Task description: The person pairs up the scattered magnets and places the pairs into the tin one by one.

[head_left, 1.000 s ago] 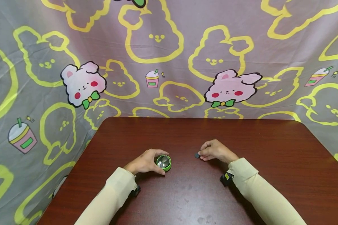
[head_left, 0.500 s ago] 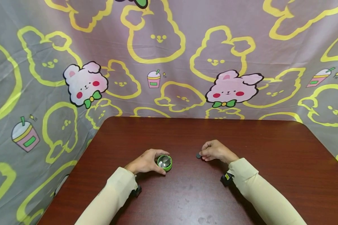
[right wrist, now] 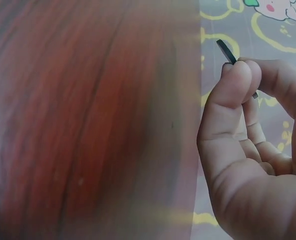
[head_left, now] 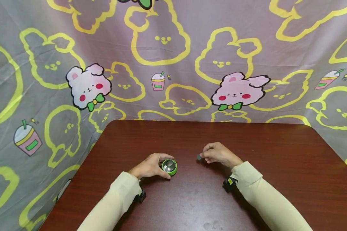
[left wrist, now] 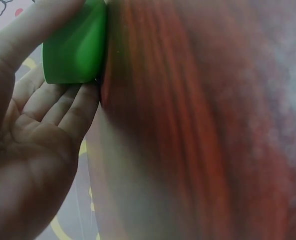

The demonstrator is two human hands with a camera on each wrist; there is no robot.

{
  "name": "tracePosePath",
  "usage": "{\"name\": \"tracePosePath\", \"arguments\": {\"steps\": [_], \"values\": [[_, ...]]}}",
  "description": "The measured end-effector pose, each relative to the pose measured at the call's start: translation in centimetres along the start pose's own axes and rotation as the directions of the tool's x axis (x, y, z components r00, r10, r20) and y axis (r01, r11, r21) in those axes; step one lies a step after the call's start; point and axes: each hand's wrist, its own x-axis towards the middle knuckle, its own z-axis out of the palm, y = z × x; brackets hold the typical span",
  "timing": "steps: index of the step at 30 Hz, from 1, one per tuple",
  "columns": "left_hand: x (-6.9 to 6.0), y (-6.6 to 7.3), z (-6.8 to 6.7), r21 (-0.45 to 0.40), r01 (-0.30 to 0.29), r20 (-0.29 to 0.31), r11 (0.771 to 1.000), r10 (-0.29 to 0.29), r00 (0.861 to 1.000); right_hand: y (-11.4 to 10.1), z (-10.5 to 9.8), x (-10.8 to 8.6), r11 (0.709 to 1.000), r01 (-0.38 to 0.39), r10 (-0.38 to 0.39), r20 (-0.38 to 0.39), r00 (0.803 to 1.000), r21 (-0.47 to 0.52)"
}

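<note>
My left hand (head_left: 151,166) holds a small round green container (head_left: 173,173) on the table, thumb on the near side and fingers on the far side. Shiny metal shows inside its open top; what exactly it is stays unclear. From the left wrist, the container's smooth green side (left wrist: 75,52) is visible between thumb and fingers. To the right, my right hand (head_left: 219,154) pinches a small dark flat disc (head_left: 199,157) between thumb and index finger. In the right wrist view the thin disc (right wrist: 226,51) sticks out edge-on past the fingertips, apart from the tabletop.
Both hands work over a dark red-brown wooden table (head_left: 191,199). A patterned cloth (head_left: 185,48) with rabbits and yellow outlines hangs behind the table and along its sides. Black wrist cameras sit under both cuffs.
My right hand has lifted the disc a little off the table and moved slightly left with it. The left hand and green container stay in place.
</note>
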Motion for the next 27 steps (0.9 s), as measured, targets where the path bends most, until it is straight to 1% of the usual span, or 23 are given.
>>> {"name": "tracePosePath", "arguments": {"steps": [6,11,15,27], "values": [[0.0,0.0,-0.1,-0.004,0.010,-0.003,1.000,-0.010,1.000,-0.3,0.5,0.0,0.999,0.024,-0.026,0.034,0.999,0.041],[0.0,0.0,0.0,-0.007,0.006,-0.003,1.000,-0.006,1.000,-0.5,1.1,-0.1,0.998,0.018,-0.020,0.034,0.999,0.058],[0.0,-0.1,0.0,-0.014,0.008,-0.004,1.000,-0.008,1.000,-0.8,1.4,-0.2,0.997,0.033,-0.036,0.047,0.998,0.063],[0.1,-0.4,0.1,-0.038,-0.017,0.000,0.999,0.017,1.000,-1.8,2.8,-0.6,0.995,0.077,-0.082,0.088,0.993,0.056]]}}
